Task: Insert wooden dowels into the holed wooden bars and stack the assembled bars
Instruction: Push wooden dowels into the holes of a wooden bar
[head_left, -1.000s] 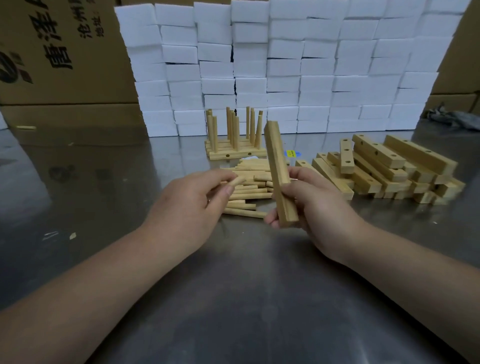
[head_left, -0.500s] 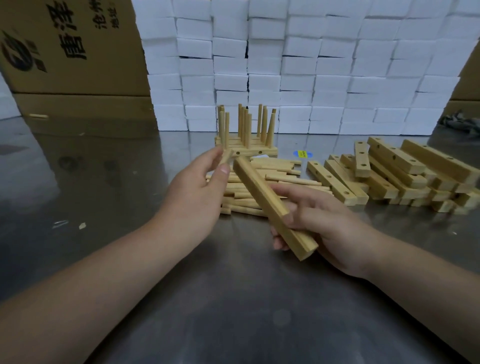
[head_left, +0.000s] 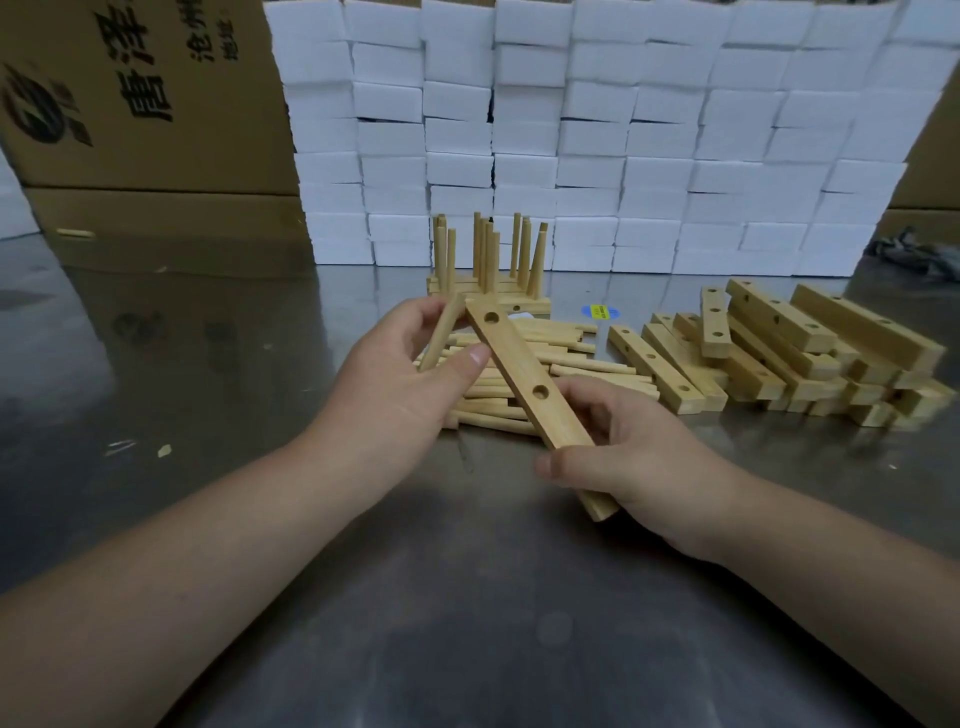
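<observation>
Your L hand (head_left: 395, 384) pinches a pale round wooden dowel (head_left: 442, 332), tip just beside far hole of the flat two-holed wooden bar (head_left: 524, 371). R hand (head_left: 639, 462) clamps bar's near end, tilted above the steel table (head_left: 467, 623). Steady bar, line dowel w/ hole axis, then push straight

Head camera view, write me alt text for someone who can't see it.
A person's right hand holds a light wooden bar with two round holes tilted over a steel table, while the left hand brings a thin wooden dowel toward its upper hole. Behind lie loose dowels, a pile of holed bars and finished bars with upright dowels.
</observation>
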